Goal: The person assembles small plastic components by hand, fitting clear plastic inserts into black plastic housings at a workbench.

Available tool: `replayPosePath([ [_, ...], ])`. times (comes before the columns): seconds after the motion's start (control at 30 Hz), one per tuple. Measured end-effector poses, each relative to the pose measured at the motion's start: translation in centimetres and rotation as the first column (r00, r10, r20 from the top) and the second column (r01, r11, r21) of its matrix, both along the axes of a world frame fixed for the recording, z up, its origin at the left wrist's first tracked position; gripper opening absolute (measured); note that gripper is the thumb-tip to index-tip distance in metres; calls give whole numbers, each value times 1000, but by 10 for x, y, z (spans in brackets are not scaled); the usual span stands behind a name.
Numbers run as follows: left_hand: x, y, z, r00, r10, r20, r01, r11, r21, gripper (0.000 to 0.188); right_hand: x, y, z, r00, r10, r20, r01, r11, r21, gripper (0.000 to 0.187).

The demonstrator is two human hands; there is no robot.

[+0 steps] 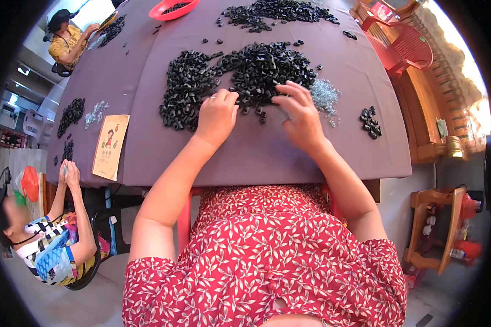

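My left hand [218, 117] is at the near edge of the black plastic pieces, its fingers curled and pressed together; whatever is inside them is hidden. My right hand [301, 120] hovers beside it with fingers bent and apart, slightly blurred, and I see nothing held in it. Two heaps of small black plastic pieces meet in front of me, a left heap [185, 90] and a right heap [270, 68]. Against the right heap lies a tangle of small silvery springs [325, 97], close to my right fingertips. A smaller cluster of black pieces [370, 122] sits farther right.
A brown cloth [245, 158] covers the table. A booklet [111, 147] lies at left. More black pieces [278, 12] and a red bowl [173, 8] are at the far side. Two people [52, 245] [68, 41] sit along the left. A red chair [401, 46] stands right.
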State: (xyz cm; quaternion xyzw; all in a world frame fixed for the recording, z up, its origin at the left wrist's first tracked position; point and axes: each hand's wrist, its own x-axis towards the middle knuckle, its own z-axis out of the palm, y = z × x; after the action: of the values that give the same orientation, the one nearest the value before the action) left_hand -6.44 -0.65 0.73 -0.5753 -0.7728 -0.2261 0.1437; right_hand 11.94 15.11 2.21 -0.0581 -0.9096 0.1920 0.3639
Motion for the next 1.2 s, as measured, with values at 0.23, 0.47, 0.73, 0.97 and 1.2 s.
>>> replayPosePath([
  [0.23, 17, 30, -7, 955, -23, 296, 4, 998, 65, 18, 6, 21, 0, 990, -110, -83, 96, 983, -157, 47],
  [0.47, 33, 31, -15, 879, -110, 464, 31, 984, 174, 18, 12, 42, 2, 970, -215, -116, 175, 944, -280, 35],
  [0.73, 33, 22, -13, 910, -107, 401, 37, 983, 178, 17, 21, 53, -1, 968, -214, 133, 245, 923, -296, 27],
  [0.97, 31, 24, -11, 870, -105, 482, 60, 992, 106, 17, 24, 47, -3, 959, -115, 260, 131, 990, -44, 24],
  [1.2, 32, 23, -11, 864, -106, 491, 51, 991, 124, 19, 30, 67, -4, 935, -340, 100, 354, 894, -273, 23],
])
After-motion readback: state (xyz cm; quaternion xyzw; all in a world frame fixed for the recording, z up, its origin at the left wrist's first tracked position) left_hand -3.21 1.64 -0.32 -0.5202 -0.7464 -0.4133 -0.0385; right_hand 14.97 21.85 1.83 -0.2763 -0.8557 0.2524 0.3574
